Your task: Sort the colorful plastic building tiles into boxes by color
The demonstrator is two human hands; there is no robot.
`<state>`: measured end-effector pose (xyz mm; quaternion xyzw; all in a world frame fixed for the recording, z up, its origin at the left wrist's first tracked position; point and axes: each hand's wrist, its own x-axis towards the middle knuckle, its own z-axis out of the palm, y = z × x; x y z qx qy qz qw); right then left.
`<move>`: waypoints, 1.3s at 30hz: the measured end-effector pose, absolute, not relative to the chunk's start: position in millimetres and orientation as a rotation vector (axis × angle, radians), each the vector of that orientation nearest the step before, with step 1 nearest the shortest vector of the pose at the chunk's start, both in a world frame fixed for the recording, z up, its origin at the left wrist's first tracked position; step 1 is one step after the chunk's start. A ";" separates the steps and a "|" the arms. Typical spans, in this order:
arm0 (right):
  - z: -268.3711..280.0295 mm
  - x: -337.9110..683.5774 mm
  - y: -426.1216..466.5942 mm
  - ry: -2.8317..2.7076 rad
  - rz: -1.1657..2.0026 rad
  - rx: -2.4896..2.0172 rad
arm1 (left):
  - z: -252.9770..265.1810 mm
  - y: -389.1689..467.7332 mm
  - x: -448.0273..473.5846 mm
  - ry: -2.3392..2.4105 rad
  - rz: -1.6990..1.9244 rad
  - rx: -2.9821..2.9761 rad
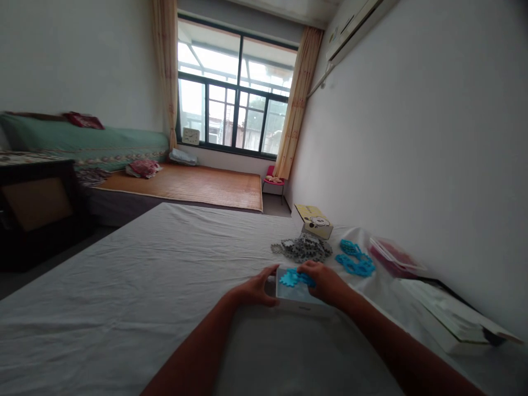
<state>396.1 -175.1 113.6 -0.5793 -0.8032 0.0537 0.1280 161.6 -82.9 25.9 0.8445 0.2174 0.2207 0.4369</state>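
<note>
- In the head view, the left end of a plastic box (291,294) is being held by the left hand (258,289), its thumb and fingers being spread wide.
- Blue gear-shaped pieces (290,278) are being pinched by the nearly closed right hand (324,280), over the plastic box.
- Beyond both hands, a heap of grey pieces (305,249) is being backed by a yellow carton (317,224).
- Right of the right hand, more blue pieces (357,267) are being supported by a white sheet (165,275).

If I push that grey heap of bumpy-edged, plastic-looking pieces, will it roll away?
The grey heap of bumpy-edged pieces probably won't roll: it sits wide and uneven. It may slump or scatter, since pieces lie piled up. Jutting edges might snag each other.
</note>
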 end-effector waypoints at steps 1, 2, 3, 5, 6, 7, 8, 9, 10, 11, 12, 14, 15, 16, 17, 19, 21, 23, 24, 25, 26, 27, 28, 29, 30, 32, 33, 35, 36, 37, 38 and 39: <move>109.4 388.5 -174.7 -2.375 0.158 -1.704 | 24.8 -82.8 161.1 0.542 0.553 2.105; 106.8 385.4 -174.4 -2.416 0.175 -1.707 | 23.7 -82.5 160.5 0.540 0.554 2.111; 106.5 386.1 -174.5 -2.450 0.203 -1.696 | 22.7 -82.0 160.0 0.534 0.554 2.116; 112.2 396.2 -175.8 -2.472 0.249 -1.675 | 20.9 -80.5 159.3 0.523 0.546 2.125; 117.2 403.4 -176.9 -2.456 0.251 -1.677 | 20.3 -79.7 159.2 0.522 0.541 2.129; 122.3 410.6 -178.2 -2.429 0.244 -1.691 | 20.0 -79.1 159.3 0.523 0.537 2.132; 126.7 416.8 -179.6 -2.399 0.239 -1.711 | 19.9 -78.7 159.4 0.526 0.536 2.134; 129.2 421.2 -181.0 -2.374 0.246 -1.727 | 20.1 -78.5 159.6 0.530 0.537 2.134; 129.3 423.3 -182.2 -2.356 0.263 -1.727 | 20.5 -78.6 159.8 0.533 0.536 2.135; 126.8 423.0 -183.1 -2.354 0.282 -1.703 | 21.0 -78.8 159.9 0.535 0.536 2.134; 121.8 420.7 -183.3 -2.363 0.298 -1.662 | 21.5 -79.2 160.0 0.535 0.534 2.134; 107.0 412.2 -181.6 -2.380 0.291 -1.574 | 22.4 -79.9 160.0 0.537 0.528 2.135; 99.0 407.4 -179.8 -2.363 0.257 -1.564 | 22.8 -80.2 160.0 0.538 0.526 2.136; 91.8 402.9 -177.5 -2.323 0.208 -1.586 | 23.1 -80.4 160.0 0.538 0.525 2.137; 86.2 399.0 -175.3 -2.274 0.159 -1.623 | 23.4 -80.5 160.0 0.536 0.524 2.137; 81.6 393.7 -172.2 -2.224 0.119 -1.639 | 24.4 -80.7 160.0 0.533 0.522 2.139; 85.1 391.1 -172.8 -2.276 0.179 -1.552 | 26.2 -81.1 159.9 0.539 0.516 2.143; 92.2 390.6 -176.4 -2.320 0.276 -1.467 | 28.6 -81.8 159.8 0.556 0.503 2.146; 95.3 390.8 -178.5 -2.317 0.318 -1.454 | 29.9 -82.3 159.9 0.564 0.497 2.144; 97.4 391.2 -180.3 -2.309 0.356 -1.454 | 31.0 -82.8 160.0 0.570 0.491 2.141; 98.3 391.6 -181.6 -2.308 0.391 -1.452 | 32.1 -83.3 160.3 0.574 0.488 2.139; 97.9 391.8 -182.3 -2.316 0.428 -1.441 | 33.0 -83.8 160.6 0.575 0.487 2.137; 96.8 391.7 -182.5 -2.329 0.466 -1.421 | 33.7 -84.1 161.0 0.575 0.487 2.137; 95.3 391.4 -182.2 -2.342 0.499 -1.398 | 34.3 -84.4 161.5 0.574 0.488 2.138; 94.0 391.2 -181.5 -2.349 0.521 -1.378 | 34.9 -84.7 162.1 0.575 0.489 2.141; 94.3 393.5 -178.9 -2.352 0.524 -1.347 | 35.9 -84.8 163.0 0.584 0.488 2.150; 96.4 397.7 -176.6 -2.343 0.509 -1.345 | 36.6 -84.8 163.4 0.589 0.484 2.156; 103.9 417.1 -169.0 -2.276 0.462 -1.391 | 38.1 -84.5 164.1 0.595 0.474 2.166; 108.5 433.5 -163.4 -2.207 0.418 -1.465 | 38.8 -84.3 164.3 0.595 0.469 2.168; 112.7 454.5 -156.9 -2.117 0.357 -1.570 | 39.3 -83.9 164.5 0.592 0.465 2.169; 116.0 479.3 -149.7 -2.013 0.288 -1.690 | 39.5 -83.4 164.6 0.589 0.462 2.169; 117.9 506.9 -142.3 -1.900 0.169 -1.850 | 39.3 -82.8 164.8 0.585 0.460 2.167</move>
